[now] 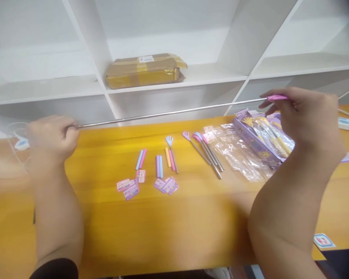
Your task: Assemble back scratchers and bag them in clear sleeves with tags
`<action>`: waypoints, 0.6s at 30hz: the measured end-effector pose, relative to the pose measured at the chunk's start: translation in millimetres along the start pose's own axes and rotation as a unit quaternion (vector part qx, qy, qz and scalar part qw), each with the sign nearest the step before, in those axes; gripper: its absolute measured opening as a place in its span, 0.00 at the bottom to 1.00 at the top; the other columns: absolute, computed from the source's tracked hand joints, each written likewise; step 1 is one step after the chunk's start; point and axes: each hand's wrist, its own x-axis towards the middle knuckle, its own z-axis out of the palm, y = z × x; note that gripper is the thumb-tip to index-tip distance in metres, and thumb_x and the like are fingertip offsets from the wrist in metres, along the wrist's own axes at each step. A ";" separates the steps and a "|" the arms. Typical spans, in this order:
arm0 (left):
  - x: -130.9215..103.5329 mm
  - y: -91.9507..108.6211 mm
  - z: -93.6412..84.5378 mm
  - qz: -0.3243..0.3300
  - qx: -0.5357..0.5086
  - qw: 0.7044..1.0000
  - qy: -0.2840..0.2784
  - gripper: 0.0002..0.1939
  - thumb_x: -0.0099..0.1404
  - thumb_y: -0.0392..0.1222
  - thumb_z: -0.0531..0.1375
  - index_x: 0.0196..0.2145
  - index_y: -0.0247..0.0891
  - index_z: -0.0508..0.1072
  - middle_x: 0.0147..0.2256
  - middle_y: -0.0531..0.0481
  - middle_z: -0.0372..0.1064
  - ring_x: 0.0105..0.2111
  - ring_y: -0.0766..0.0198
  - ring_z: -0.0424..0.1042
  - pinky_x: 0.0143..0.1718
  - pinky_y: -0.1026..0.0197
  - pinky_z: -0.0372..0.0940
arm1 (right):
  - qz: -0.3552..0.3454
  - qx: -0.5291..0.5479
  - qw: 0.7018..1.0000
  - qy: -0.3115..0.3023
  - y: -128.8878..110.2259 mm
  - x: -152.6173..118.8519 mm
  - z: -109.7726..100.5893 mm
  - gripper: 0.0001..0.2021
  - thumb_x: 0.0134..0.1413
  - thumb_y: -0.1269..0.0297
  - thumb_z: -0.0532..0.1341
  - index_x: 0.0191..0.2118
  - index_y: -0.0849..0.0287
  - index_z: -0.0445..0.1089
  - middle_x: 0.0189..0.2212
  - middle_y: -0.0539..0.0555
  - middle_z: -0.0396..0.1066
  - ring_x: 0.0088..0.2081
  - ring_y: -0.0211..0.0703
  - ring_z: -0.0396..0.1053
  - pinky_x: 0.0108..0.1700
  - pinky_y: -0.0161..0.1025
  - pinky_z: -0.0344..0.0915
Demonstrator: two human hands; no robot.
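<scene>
A long thin metal rod (168,112) stretches between my hands above the table. My left hand (54,135) is closed round its left end. At the other end, my right hand (301,112) pinches the pink head (277,97) of the rod. Below lie several metal rods with pink and blue hand-shaped heads (212,155), and one more with a light blue head (169,140). Coloured tubes in blue and pink (141,159), purple and blue (159,166), yellow and pink (170,159) lie in pairs. Small printed cards (130,188) are nearer me.
Clear plastic bags (241,155) lie beside a purple box (257,143) holding wrapped pieces. A taped brown parcel (142,71) sits on the white shelf (209,75) behind the wooden table (163,232). A white device with cables (22,144) is at the left, a sticker (324,240) at the right front.
</scene>
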 end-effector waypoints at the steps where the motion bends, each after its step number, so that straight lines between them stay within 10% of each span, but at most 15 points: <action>1: -0.2 3.9 -2.4 0.017 0.014 1.000 -0.001 0.10 0.53 0.48 0.54 0.21 0.40 0.63 0.21 0.51 0.59 0.26 0.62 0.59 0.29 0.56 0.49 | 0.024 -0.025 0.999 -0.005 3.2 1.1 -0.4 0.21 0.60 0.77 0.57 0.49 0.52 0.84 0.35 0.52 0.83 0.31 0.40 0.78 0.37 0.35 0.69; 7: 3.0 18.6 -6.7 -0.051 0.094 0.991 -0.084 0.10 0.54 0.49 0.61 0.23 0.41 0.68 0.20 0.54 0.57 0.23 0.65 0.52 0.27 0.59 0.47 | 0.116 -0.164 0.980 -0.005 9.4 5.8 -4.1 0.12 0.57 0.77 0.59 0.34 0.54 0.77 0.22 0.50 0.72 0.29 0.44 0.69 0.39 0.40 0.63; 18: 2.5 0.1 -11.9 -0.126 0.062 0.989 0.046 0.19 0.65 0.49 0.62 0.23 0.39 0.62 0.20 0.56 0.47 0.23 0.67 0.42 0.32 0.55 0.38 | 0.153 -0.180 0.971 -0.023 8.7 9.3 0.9 0.07 0.62 0.66 0.58 0.35 0.53 0.73 0.24 0.52 0.68 0.30 0.48 0.60 0.37 0.43 0.56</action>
